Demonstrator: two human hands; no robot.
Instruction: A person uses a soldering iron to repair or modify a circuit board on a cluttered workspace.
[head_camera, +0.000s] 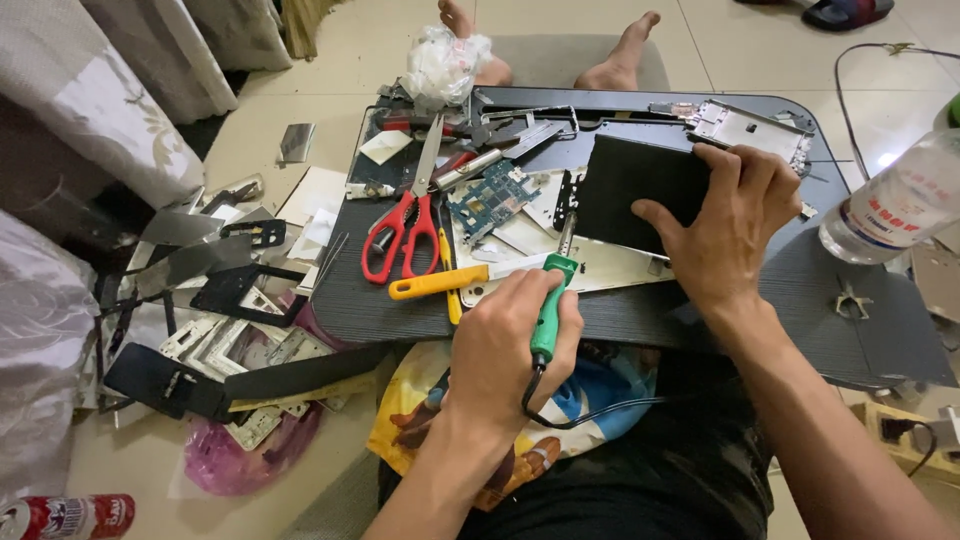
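Head view: your left hand (505, 345) is closed around the green-handled soldering iron (548, 310), fist-style, tip aimed forward at the white panel (610, 268) near the front edge of the lap table (860, 320). Cord trails back off the table toward your lap, so it stays clear of the work.

Your right hand (735, 225) is clamped on the black flat module (632, 190), thumb on the near edge, fingers over the far right corner. My read: you're pinning it flat so it doesn't shift under the iron. It sits mid-table, overlapping the white panel.

Left of the iron: yellow-handled tool (437, 284) touching the front of the panel, red scissors (405, 225) beside it, blue circuit board (492, 198) just behind. Silver metal frame (745, 130) at the far right corner. Plastic bottle (900, 205) lies at the right edge, near your right wrist. Scrap frames and strips (215, 330) cover the floor off the table's left edge.
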